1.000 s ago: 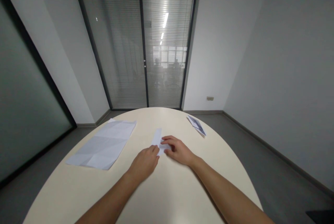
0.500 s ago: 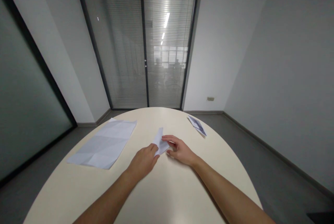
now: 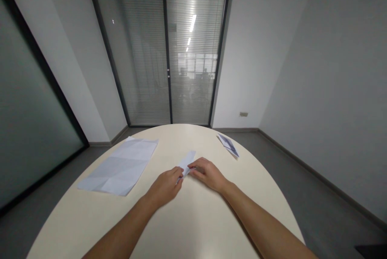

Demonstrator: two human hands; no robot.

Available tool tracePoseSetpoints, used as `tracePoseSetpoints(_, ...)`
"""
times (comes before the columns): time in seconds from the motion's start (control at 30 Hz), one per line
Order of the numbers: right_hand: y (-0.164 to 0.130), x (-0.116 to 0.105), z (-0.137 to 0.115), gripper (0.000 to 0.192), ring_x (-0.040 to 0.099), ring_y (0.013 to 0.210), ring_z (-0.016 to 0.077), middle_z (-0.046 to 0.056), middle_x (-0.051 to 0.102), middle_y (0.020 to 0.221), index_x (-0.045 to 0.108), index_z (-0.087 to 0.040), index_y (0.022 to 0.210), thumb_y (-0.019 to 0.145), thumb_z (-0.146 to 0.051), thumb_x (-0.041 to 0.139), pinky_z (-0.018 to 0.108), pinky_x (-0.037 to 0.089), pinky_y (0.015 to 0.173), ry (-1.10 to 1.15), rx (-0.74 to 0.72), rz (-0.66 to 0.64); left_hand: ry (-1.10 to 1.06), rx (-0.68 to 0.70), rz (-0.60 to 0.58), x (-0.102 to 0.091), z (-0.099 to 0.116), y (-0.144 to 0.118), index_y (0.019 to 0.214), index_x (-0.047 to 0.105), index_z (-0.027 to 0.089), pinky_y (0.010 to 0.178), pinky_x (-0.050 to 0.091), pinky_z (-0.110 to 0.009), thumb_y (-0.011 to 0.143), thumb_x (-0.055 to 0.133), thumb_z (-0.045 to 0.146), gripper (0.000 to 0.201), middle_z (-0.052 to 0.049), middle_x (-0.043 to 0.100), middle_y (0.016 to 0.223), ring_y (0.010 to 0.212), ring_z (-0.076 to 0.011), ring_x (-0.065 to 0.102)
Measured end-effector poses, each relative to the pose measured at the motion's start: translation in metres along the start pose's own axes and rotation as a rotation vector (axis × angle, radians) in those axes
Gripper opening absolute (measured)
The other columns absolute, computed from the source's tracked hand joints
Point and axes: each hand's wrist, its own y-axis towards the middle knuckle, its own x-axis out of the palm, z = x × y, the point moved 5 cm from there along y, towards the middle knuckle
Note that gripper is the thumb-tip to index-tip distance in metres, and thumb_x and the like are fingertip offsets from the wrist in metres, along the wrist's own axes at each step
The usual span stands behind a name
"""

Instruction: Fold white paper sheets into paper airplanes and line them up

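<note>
folded paper strip [image 3: 186, 161] | pinched by both hands' fingers [image 3: 179, 173] | mid-table [image 3: 193, 218]

The bench [image 3: 193, 226] has a smooth cream top with a soft satin sheen, of a laminate look. Near its middle, the folded strip [image 3: 186, 161] is thin white paper, matt, with sharp creases. Left of the strip, the large sheet [image 3: 119, 166] is the same matt white paper, its surface ridged by old fold lines. Right of the strip, the small folded piece [image 3: 229, 145] looks like printed paper, greyish.
</note>
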Motion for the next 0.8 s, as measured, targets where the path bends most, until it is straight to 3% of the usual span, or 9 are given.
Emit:
tracePoseSetpoints(0.13, -0.001, 0.0, -0.001, 0.039, 0.057, 0.121, 0.0251, 0.008, 0.07, 0.121, 0.066, -0.024, 0.123, 0.086, -0.033, 0.073, 0.044, 0.037, 0.108, -0.14, -0.064, -0.107, -0.102, 0.022, 0.008, -0.003, 0.001, -0.001, 0.107, 0.06, 0.022, 0.091, 0.048, -0.029, 0.097, 0.041, 0.02, 0.022, -0.005, 0.068, 0.114, 0.103, -0.0185, 0.066)
tracePoseSetpoints(0.27, -0.003, 0.001, 0.009, 0.021, 0.055, 0.127, 0.0241, 0.004, 0.071, 0.121, 0.071, -0.028, 0.111, 0.093, -0.024, 0.061, 0.054, 0.019, 0.117, -0.285, 0.014, -0.145, -0.173, 0.012, 0.025, -0.005, 0.001, -0.002, 0.11, 0.061, 0.023, 0.091, 0.048, -0.027, 0.099, 0.039, 0.023, 0.024, -0.004, 0.07, 0.113, 0.102, -0.0171, 0.067)
tracePoseSetpoints(0.4, -0.002, -0.002, 0.01, 0.018, 0.061, 0.116, 0.0214, 0.004, 0.073, 0.112, 0.07, -0.027, 0.108, 0.098, -0.031, 0.056, 0.051, 0.024, 0.114, -0.331, 0.031, -0.135, -0.042, -0.082, 0.062, -0.008, -0.002, -0.002, 0.11, 0.062, 0.024, 0.079, 0.048, -0.028, 0.1, 0.041, 0.03, 0.024, -0.002, 0.073, 0.099, 0.088, -0.0179, 0.07)
tracePoseSetpoints(0.6, 0.0, -0.008, 0.005, 0.018, 0.065, 0.102, 0.0198, 0.004, 0.073, 0.099, 0.068, -0.023, 0.099, 0.099, -0.033, 0.053, 0.047, 0.029, 0.111, -0.391, 0.049, -0.111, 0.075, -0.105, 0.122, -0.013, -0.002, -0.001, 0.102, 0.064, 0.026, 0.073, 0.044, -0.026, 0.099, 0.046, 0.034, 0.02, 0.0, 0.074, 0.093, 0.085, -0.0181, 0.07)
tracePoseSetpoints(0.8, -0.001, -0.01, 0.011, 0.02, 0.064, 0.107, 0.0201, 0.005, 0.073, 0.107, 0.068, -0.025, 0.11, 0.098, -0.035, 0.056, 0.046, 0.027, 0.114, -0.359, 0.039, -0.074, 0.039, -0.207, 0.194, -0.015, -0.012, -0.003, 0.095, 0.065, 0.025, 0.066, 0.041, -0.026, 0.1, 0.043, 0.037, 0.025, 0.001, 0.073, 0.081, 0.075, -0.0172, 0.069)
